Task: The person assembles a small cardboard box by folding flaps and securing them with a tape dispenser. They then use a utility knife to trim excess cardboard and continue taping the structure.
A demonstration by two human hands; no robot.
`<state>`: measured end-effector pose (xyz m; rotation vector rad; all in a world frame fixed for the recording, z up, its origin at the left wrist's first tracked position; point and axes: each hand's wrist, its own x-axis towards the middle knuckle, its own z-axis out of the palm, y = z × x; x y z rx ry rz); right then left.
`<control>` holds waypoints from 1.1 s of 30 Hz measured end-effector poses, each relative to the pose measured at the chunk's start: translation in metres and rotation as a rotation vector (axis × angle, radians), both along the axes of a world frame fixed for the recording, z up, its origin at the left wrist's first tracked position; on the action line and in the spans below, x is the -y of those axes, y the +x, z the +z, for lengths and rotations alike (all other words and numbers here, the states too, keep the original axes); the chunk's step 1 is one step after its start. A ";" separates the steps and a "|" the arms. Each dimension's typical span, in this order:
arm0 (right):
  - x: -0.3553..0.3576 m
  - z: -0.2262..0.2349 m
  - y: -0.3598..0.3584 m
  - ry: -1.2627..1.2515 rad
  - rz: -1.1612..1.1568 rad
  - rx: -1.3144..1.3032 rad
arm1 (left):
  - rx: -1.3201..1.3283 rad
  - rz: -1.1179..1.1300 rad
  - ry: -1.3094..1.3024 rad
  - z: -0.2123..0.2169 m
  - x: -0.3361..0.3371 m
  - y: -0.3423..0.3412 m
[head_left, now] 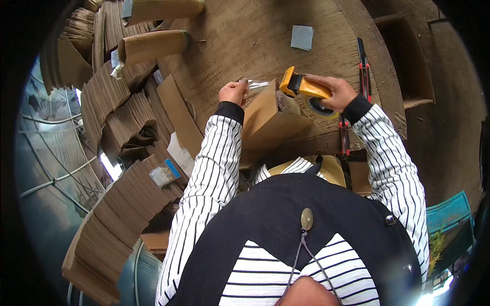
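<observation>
A cardboard box at the desk's near edge slants away rightward. The right hand grips a yellow tape dispenser, long axis nearly crosswise, head pointing left; the left hand pinches a clear tape strip stretching toward the box.

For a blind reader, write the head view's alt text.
A person's right hand grips a yellow plastic tape dispenser by a brown cardboard box, while the left hand pinches clear shiny tape. Brown cardboard sheets are stacked at left.
</observation>
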<state>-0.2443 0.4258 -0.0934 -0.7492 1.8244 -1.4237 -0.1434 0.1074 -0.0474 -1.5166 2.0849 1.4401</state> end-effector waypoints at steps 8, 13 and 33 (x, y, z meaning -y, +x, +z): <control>0.012 -0.019 -0.009 0.032 0.192 0.493 | 0.683 -0.429 -0.301 -0.012 -0.018 0.035; 0.017 -0.023 -0.004 0.034 0.216 0.449 | 0.185 -0.642 -0.347 -0.005 -0.008 0.073; -0.075 -0.004 0.098 -0.060 -0.172 0.781 | 0.078 -1.128 -0.521 0.038 -0.102 0.023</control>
